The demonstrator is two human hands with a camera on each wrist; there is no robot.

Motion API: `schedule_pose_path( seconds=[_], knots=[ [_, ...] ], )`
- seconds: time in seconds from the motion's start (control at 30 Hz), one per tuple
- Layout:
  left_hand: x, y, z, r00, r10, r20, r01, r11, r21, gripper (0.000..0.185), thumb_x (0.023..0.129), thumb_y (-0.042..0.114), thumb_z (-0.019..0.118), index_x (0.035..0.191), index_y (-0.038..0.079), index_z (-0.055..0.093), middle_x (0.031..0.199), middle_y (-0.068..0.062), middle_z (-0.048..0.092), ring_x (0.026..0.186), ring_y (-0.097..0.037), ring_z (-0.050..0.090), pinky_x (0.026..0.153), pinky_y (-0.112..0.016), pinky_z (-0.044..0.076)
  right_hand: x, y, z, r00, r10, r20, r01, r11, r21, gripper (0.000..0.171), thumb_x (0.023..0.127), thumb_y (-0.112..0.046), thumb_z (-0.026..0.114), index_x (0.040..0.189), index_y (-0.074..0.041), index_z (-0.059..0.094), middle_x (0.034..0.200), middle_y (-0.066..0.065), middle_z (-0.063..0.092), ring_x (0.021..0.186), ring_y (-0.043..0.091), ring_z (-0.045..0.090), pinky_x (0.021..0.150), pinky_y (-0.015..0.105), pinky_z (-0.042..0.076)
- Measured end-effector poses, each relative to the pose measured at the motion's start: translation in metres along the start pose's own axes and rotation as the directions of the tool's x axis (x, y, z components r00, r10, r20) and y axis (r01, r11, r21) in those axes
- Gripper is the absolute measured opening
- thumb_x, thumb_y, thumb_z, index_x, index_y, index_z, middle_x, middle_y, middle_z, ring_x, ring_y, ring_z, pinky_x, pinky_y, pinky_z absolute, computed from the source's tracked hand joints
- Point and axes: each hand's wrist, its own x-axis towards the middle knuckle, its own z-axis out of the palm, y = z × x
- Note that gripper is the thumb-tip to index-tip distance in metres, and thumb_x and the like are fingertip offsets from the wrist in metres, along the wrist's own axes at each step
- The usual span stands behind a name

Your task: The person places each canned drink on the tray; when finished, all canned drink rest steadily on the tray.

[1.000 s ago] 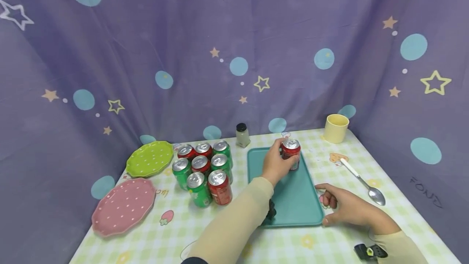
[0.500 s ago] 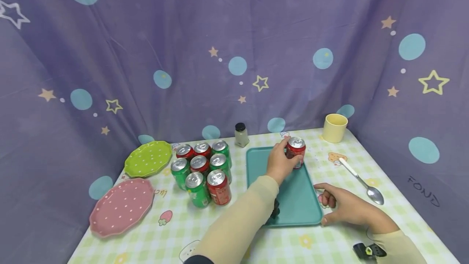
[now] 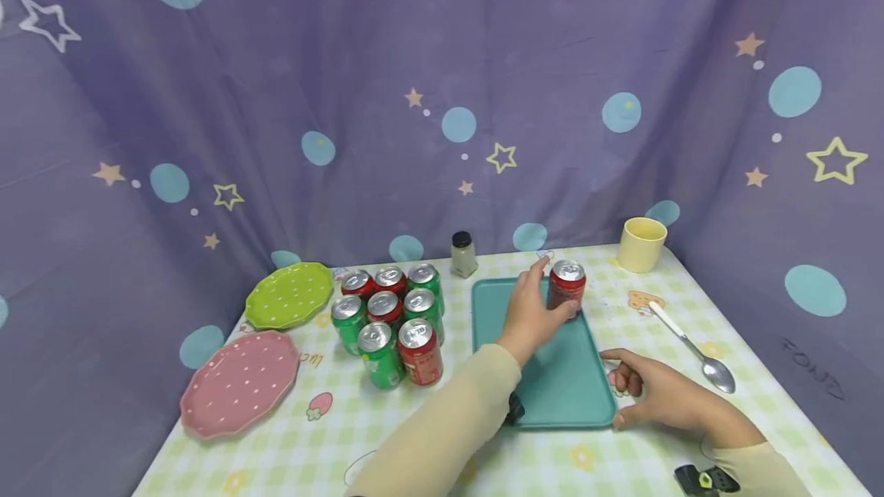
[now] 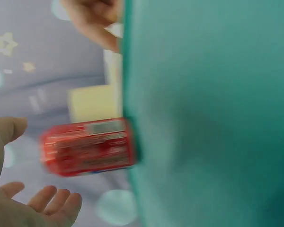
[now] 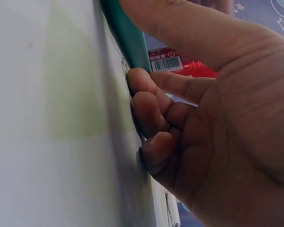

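The right hand point(image 3: 659, 397) rests on the table point(image 3: 428, 436) at the near right corner of the teal tray point(image 3: 552, 382). Its fingers point(image 5: 151, 118) are curled under against the cloth, and its thumb point(image 3: 625, 419) lies along the tray's near edge, so it steadies the tray without clasping anything. A small black device point(image 3: 704, 478) lies at the table's near edge by that wrist, partly cut off by the frame.

Farther in, the left hand point(image 3: 532, 313) is beside the red can point(image 3: 567, 290), which stands upright at the tray's far right corner. In the left wrist view the fingers point(image 4: 57, 203) are spread loosely and sit apart from the can (the picture is blurred, so the gap is hard to judge). From the head view I cannot tell whether the thumb still brushes the can's side. The tray holds only this one can.

On the table's left half stands a cluster of eight cans point(image 3: 390, 320), red and green mixed, packed close. A pink plate point(image 3: 238, 382) lies near the left edge, with a green plate point(image 3: 288, 294) behind it. A spoon point(image 3: 691, 347) lies toward the right edge. At the far edge are a small jar point(image 3: 463, 255) with a black lid and, in the far right corner, a yellow cup point(image 3: 641, 244), its inside hidden.
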Motion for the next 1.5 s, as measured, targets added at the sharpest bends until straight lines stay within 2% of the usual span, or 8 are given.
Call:
schedule_pose_path(
  seconds=[0.2,0.4,0.57,0.7,0.87,1.13,1.33,1.5],
  knots=[
    [-0.047,0.005,-0.061,0.976,0.217,-0.014,-0.218,0.975,-0.051,0.068,0.097,0.034,0.077,0.156,0.031,0.044,0.148,0.006,0.051,0.134,-0.014,0.052,0.108,-0.04,0.049,0.001,0.003,0.0,1.0,-0.018,0.009,0.018,1.0,-0.008,0.104,0.073,-0.034,0.097,0.153,0.003,0.041,0.101,0.006,0.057,0.083,0.012,0.054,0.07,0.027,0.047],
    [-0.087,-0.012,-0.128,0.926,0.342,-0.162,-0.346,0.938,0.004,0.057,0.094,0.023,0.081,0.145,0.019,0.056,0.14,0.003,0.06,0.13,-0.014,0.055,0.111,-0.039,0.046,0.001,0.004,0.0,0.999,-0.037,0.011,0.037,0.999,-0.006,0.103,0.074,-0.033,0.096,0.153,0.003,0.041,0.102,0.007,0.056,0.083,0.011,0.054,0.069,0.027,0.047],
    [-0.107,-0.049,-0.18,0.871,0.367,-0.326,-0.375,0.926,0.04,0.053,0.09,0.013,0.082,0.138,0.017,0.061,0.135,0.0,0.062,0.125,-0.018,0.058,0.107,-0.042,0.048,0.002,0.003,0.001,0.999,-0.04,0.015,0.04,0.999,-0.007,0.103,0.075,-0.033,0.096,0.153,0.004,0.04,0.102,0.007,0.056,0.082,0.011,0.053,0.068,0.027,0.047],
    [-0.118,-0.089,-0.21,0.855,0.295,-0.427,-0.303,0.952,0.051,0.053,0.089,0.006,0.082,0.136,0.012,0.062,0.134,-0.003,0.062,0.125,-0.02,0.057,0.106,-0.047,0.046,0.001,0.003,0.0,0.999,-0.04,0.016,0.04,0.999,-0.012,0.102,0.075,-0.033,0.096,0.152,0.004,0.04,0.103,0.007,0.056,0.083,0.011,0.054,0.068,0.026,0.047],
    [-0.127,-0.127,-0.23,0.878,0.16,-0.451,-0.186,0.982,-0.015,0.058,0.089,0.007,0.083,0.141,0.007,0.057,0.139,-0.008,0.059,0.131,-0.027,0.054,0.107,-0.056,0.045,0.002,0.003,0.0,0.999,-0.026,0.029,0.026,1.0,-0.005,0.102,0.076,-0.031,0.095,0.153,0.004,0.039,0.103,0.008,0.056,0.084,0.011,0.054,0.069,0.026,0.048],
    [-0.131,-0.153,-0.23,0.968,0.006,-0.249,-0.043,0.989,-0.144,0.068,0.088,0.02,0.089,0.145,0.012,0.053,0.141,-0.008,0.059,0.127,-0.027,0.057,0.102,-0.054,0.051,0.002,0.005,-0.001,0.999,-0.047,0.023,0.047,0.999,0.013,0.102,0.076,-0.03,0.095,0.152,0.007,0.039,0.102,0.009,0.056,0.083,0.012,0.053,0.069,0.027,0.048],
    [-0.13,-0.162,-0.223,0.984,-0.065,-0.168,0.046,0.992,-0.118,0.081,0.08,0.026,0.094,0.148,0.023,0.05,0.139,-0.004,0.06,0.129,-0.025,0.056,0.103,-0.052,0.051,0.001,0.006,-0.001,0.998,-0.057,0.026,0.056,0.998,0.033,0.101,0.077,-0.029,0.095,0.152,0.009,0.038,0.102,0.01,0.056,0.083,0.013,0.053,0.069,0.027,0.048],
    [-0.131,-0.169,-0.219,0.982,-0.115,-0.15,0.103,0.991,-0.09,0.085,0.078,0.022,0.096,0.148,0.021,0.047,0.141,-0.01,0.058,0.132,-0.03,0.056,0.105,-0.051,0.052,0.002,0.005,-0.001,0.998,-0.051,0.034,0.05,0.998,0.043,0.101,0.077,-0.027,0.095,0.152,0.009,0.038,0.102,0.01,0.056,0.083,0.013,0.053,0.069,0.028,0.048]
  ],
)
